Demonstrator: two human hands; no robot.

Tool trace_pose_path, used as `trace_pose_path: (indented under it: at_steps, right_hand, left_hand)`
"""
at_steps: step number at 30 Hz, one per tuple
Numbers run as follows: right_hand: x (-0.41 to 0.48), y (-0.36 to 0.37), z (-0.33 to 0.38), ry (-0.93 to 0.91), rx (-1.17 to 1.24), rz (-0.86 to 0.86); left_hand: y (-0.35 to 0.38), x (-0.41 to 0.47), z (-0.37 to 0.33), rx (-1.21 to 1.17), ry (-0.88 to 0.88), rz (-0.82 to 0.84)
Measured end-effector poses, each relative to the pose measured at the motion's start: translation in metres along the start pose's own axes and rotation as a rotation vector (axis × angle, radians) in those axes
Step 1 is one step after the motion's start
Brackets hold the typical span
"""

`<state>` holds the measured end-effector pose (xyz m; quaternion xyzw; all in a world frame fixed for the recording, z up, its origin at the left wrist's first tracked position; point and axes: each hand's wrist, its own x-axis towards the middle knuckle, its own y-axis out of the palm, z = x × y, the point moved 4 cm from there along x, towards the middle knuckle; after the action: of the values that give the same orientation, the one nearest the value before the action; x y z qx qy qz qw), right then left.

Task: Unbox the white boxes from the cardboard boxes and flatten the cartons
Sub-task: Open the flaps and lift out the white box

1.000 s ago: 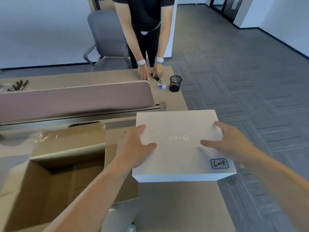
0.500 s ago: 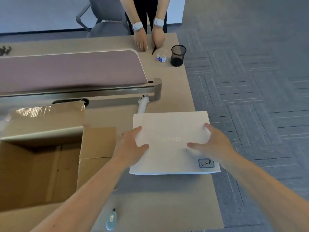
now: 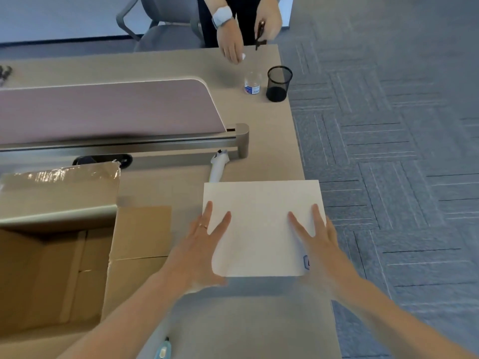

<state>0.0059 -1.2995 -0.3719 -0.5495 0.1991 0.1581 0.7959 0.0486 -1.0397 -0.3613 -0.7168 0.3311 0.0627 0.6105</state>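
Our left hand (image 3: 201,251) and right hand (image 3: 320,248) lie flat on the white box (image 3: 259,221) at frame centre, each grip apart; the open cardboard box (image 3: 54,268) sits lower left.

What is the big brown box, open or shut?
Open. The cardboard box has its top flaps folded outward, and its brown inner walls show from above.

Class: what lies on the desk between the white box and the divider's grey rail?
A white handle-shaped device, reaching from the grey rail to the white box; seen in the head view.
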Motion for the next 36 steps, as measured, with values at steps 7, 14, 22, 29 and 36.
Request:
trace_pose_path:
  at_steps: [7, 14, 22, 29, 36]
  right_hand:
    - [0.041, -0.027, -0.002, 0.007, -0.017, -0.001]
    - [0.065, -0.043, 0.004, -0.006, -0.046, 0.016]
    - [0.083, -0.052, 0.007, -0.012, -0.047, 0.021]
    - [0.084, -0.052, 0.008, 0.004, -0.084, 0.045]
    - [0.065, -0.054, 0.026, -0.053, -0.259, 0.010]
  left_hand:
    - [-0.021, 0.041, 0.010, -0.025, -0.015, -0.042]
    - [-0.036, 0.061, 0.018, 0.034, -0.033, -0.080]
    - [-0.046, 0.075, 0.025, 0.015, -0.046, -0.086]
    - [-0.043, 0.077, 0.027, 0.009, -0.039, -0.067]
    - [-0.051, 0.061, 0.032, 0.011, -0.040, -0.045]
